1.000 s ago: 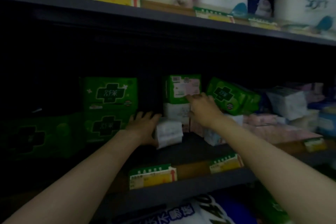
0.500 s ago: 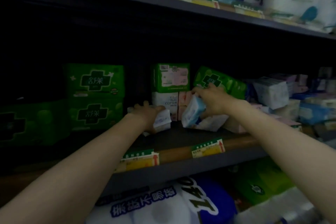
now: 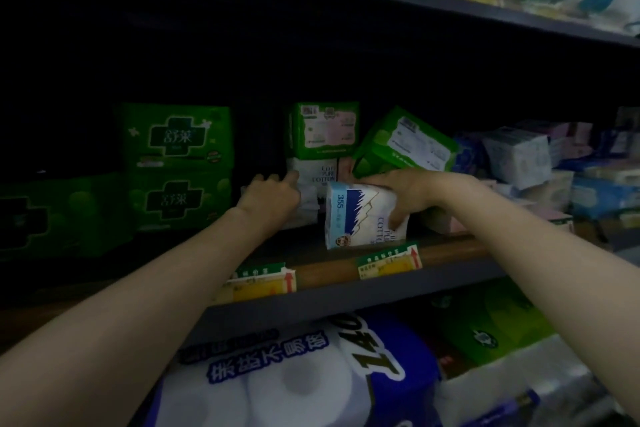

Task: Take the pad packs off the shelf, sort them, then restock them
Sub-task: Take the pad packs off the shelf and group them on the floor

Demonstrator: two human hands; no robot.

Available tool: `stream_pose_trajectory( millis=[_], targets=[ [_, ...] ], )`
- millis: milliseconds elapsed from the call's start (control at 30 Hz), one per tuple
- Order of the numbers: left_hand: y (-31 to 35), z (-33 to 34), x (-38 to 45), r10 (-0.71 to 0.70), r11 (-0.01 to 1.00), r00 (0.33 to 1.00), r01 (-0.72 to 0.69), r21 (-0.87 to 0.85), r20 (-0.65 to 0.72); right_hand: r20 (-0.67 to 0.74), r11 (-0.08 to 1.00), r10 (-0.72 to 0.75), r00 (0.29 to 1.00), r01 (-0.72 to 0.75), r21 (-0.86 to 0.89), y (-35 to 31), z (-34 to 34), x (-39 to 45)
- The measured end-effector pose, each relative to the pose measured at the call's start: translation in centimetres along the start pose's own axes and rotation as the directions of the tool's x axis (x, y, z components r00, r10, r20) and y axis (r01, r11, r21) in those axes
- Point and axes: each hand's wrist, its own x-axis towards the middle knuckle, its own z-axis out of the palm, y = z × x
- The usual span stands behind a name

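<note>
- Removal is judged barely begun: right hand [image 3: 408, 194] clamps a white-and-blue soft pad pack [image 3: 360, 215] at the brown shelf [image 3: 332, 272] front edge
- Left hand [image 3: 273, 194] touches a white pack [image 3: 306, 208]; grip unclear
- Green pad packs [image 3: 180, 163] remain behind, unsorted

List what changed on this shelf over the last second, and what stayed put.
The right hand left the upright green pack, gripped the white-and-blue cotton pad pack and pulled it forward to the shelf edge. The tilted green pack now shows its label side. The left hand stayed on the small white pack, which shifted slightly. The stacked green packs did not move.
</note>
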Motion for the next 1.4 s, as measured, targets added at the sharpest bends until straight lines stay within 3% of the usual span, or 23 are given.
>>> stream_pose_trajectory(
  millis=[100, 233, 400, 500, 633, 767, 967, 1067, 1133, 1233, 1300, 1400],
  targets=[
    [-2.0, -1.5, -0.2, -0.113, 0.970, 0.991, 0.096, -0.223, -0.065, -0.063, 0.996, -0.010, 0.998, 0.015, 0.084, 0.2, 0.1, -0.6],
    [-5.2, -3.7, -0.7, -0.271, 0.779, 0.954, 0.139, -0.611, -0.128, -0.290, 0.942, 0.015, 0.957, 0.083, 0.324, 0.0, -0.3, -2.1],
    [-6.0, -6.8, -1.8, -0.355, 0.612, 0.932, 0.172, -0.772, -0.073, -0.418, 0.839, 0.082, 0.905, 0.164, 0.520, 0.1, -2.4, -4.6],
    [-5.8, -9.2, -2.9, -0.413, 0.527, 0.909, 0.185, -0.829, -0.060, -0.458, 0.823, 0.131, 0.879, 0.161, 0.545, 0.6, -3.8, -6.1],
    [-4.5, -12.8, -4.3, -0.431, 0.446, 0.894, 0.094, -0.890, -0.121, -0.452, 0.760, 0.175, 0.875, 0.172, 0.627, 2.0, -5.1, -9.0],
    [-1.2, -16.2, -6.0, -0.226, 0.411, 0.962, -0.047, -0.910, -0.152, -0.366, 0.657, 0.185, 0.912, 0.162, 0.736, 3.8, -5.8, -13.6],
    [9.5, -17.1, -9.6, 0.110, 0.428, 0.978, -0.207, -0.880, -0.176, -0.081, 0.759, 0.205, 0.976, -0.106, 0.642, 8.4, -0.8, -21.8],
    [16.9, -13.6, -10.8, 0.309, 0.452, 0.943, -0.262, -0.853, -0.126, 0.143, 0.837, 0.213, 0.967, -0.256, 0.483, 11.1, 7.2, -24.6],
    [22.1, -10.2, -12.1, 0.424, 0.420, 0.904, -0.244, -0.874, -0.049, 0.305, 0.805, 0.241, 0.922, -0.365, 0.468, 12.4, 14.2, -26.3],
    [29.5, -4.9, -14.6, 0.553, 0.434, 0.828, -0.190, -0.881, 0.094, 0.439, 0.742, 0.284, 0.852, -0.486, 0.463, 13.7, 24.9, -29.0],
    [33.5, -1.6, -16.0, 0.580, 0.461, 0.793, -0.133, -0.877, 0.184, 0.471, 0.708, 0.331, 0.817, -0.546, 0.449, 13.8, 31.2, -30.9],
    [37.8, 3.2, -17.3, 0.518, 0.493, 0.805, -0.005, -0.870, 0.289, 0.472, 0.680, 0.352, 0.808, -0.567, 0.464, 13.0, 39.6, -33.4]
  ],
)
